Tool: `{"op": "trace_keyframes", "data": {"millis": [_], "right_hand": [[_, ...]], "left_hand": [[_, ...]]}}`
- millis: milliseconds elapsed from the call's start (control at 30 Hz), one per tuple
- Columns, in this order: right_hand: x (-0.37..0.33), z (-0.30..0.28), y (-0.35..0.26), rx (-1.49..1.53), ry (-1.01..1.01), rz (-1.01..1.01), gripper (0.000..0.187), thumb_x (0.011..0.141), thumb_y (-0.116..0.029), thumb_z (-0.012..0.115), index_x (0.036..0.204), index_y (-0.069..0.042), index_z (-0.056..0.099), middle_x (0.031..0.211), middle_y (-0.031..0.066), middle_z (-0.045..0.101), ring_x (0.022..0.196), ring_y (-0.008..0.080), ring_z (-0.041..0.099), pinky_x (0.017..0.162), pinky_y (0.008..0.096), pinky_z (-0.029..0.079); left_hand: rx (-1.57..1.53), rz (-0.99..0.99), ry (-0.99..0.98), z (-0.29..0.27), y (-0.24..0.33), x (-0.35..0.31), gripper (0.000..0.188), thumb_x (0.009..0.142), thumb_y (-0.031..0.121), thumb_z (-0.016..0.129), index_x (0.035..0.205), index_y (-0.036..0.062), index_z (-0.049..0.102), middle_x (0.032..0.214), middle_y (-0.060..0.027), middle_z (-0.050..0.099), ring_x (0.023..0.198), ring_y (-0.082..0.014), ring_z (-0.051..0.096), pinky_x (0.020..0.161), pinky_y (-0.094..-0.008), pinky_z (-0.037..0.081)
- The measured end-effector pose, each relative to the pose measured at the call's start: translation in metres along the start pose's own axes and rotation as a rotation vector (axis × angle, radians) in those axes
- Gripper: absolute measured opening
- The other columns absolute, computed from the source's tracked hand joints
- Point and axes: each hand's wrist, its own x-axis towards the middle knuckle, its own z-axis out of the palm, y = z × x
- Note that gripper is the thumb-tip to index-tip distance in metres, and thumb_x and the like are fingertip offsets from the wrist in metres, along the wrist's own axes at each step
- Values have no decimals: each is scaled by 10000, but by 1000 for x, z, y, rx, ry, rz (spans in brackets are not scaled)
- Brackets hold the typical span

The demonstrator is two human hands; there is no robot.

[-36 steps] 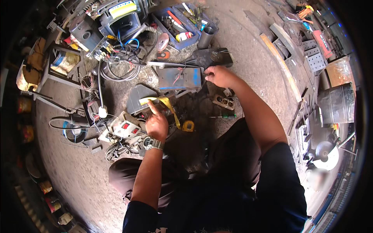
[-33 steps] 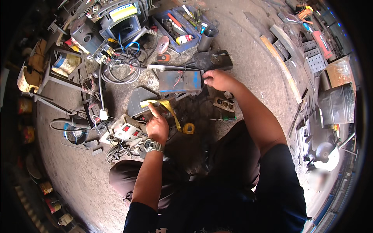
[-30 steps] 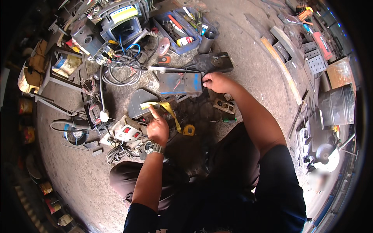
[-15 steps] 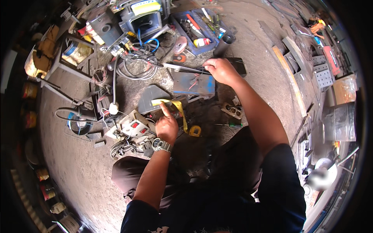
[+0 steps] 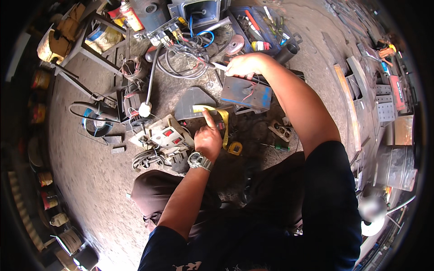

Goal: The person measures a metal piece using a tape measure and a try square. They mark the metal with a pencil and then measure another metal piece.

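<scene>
The index finger of my left hand (image 5: pixel 208 137) is stretched out and pins the yellow blade of a tape measure (image 5: pixel 235 148) on a dark grey flat plate (image 5: pixel 192 101). My other left fingers curl in, and the tape bends back to its case nearby. My right hand (image 5: pixel 246 65) has closed fingers round a thin, light-coloured flat strip (image 5: pixel 219 66); most of the strip is hidden under the hand. Beneath that hand sits a worn grey metal block with blue paint (image 5: pixel 246 94), a thin red wire on top.
Tangled grey cables (image 5: pixel 181 67) and a blue toolbox tray (image 5: pixel 264 34) lie ahead. A white switch box (image 5: pixel 169 135) is left of my left hand; a socket strip (image 5: pixel 281 131) sits to the right. Steel offcuts and a perforated plate (image 5: pixel 385 103) line the far right.
My right hand has moved left along the flat strip and now covers most of it. The left finger stays on the tape. The whole view has shifted a little.
</scene>
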Motion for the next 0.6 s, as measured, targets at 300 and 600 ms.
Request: {"op": "trace_keyframes", "data": {"millis": [300, 600], "right_hand": [[3, 15, 1, -338, 172, -367, 457, 1067, -409, 562, 1280, -32, 709, 1221, 180, 749, 1105, 320, 698, 992, 449, 501], [-2, 18, -31, -335, 246, -318, 429, 1052, -368, 534, 1139, 4, 730, 1137, 246, 737, 1050, 396, 708, 944, 482, 524]], "left_hand": [[-40, -7, 12, -2, 4, 3, 918, 879, 113, 640, 1590, -189, 145, 703, -150, 698, 580, -309, 691, 581, -432, 578], [-31, -31, -22, -3, 6, 5, 905, 922, 164, 639, 1589, -195, 143, 680, -134, 686, 585, -293, 689, 597, -424, 575]]}}
